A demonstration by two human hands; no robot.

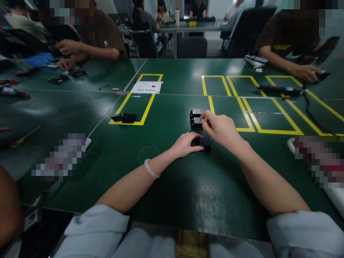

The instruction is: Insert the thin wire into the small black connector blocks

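On the green table, a small black block (205, 142) lies between the thumb and fingers of my left hand (186, 145), which grips it from the left side. My right hand (220, 127) is above and to the right, fingers pinched on a thin dark stick (201, 133) whose lower end points down at the block. What the stick is cannot be made out. Just beyond, two black devices with pale tops (196, 119) stand close together, partly covered by my right fingers.
Yellow tape outlines (149, 109) mark the green table (172, 193). A white sheet (147, 87) and a black item (124, 118) lie left. A black cylindrical tool (281, 89) with a cable lies right. People sit across the table; screens or trays flank both sides.
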